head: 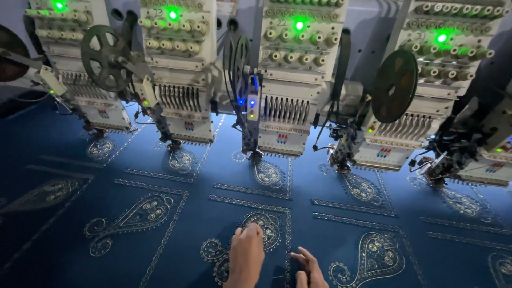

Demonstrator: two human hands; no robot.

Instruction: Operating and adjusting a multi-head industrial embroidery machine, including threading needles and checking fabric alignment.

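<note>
Blue fabric [176, 250] is stretched flat under a row of embroidery machine heads [288, 74], and it already carries a good deal of stitching — rows of silver paisley motifs with narrow border strips between them. The motifs nearest the camera look finished; those directly beneath the needles, such as the small one under the middle head [268, 173], sit right at the needle line and may be the ones in progress, though the view is too dim to be sure. Green lamps glow on each head, and dark sequin reels [394, 85] hang beside them.

The left hand [246, 256] lies palm down on the cloth, fingers held together and reaching forward, its fingertips resting on the lower edge of a paisley motif [266, 229]. It grips nothing — it only presses the fabric. The right hand [306, 269] sits just beside it, at the bottom edge of the view, fingers loosely curled and slightly spread, touching the cloth near the border strip [288, 240] that runs between two motifs. It too holds nothing.
</note>
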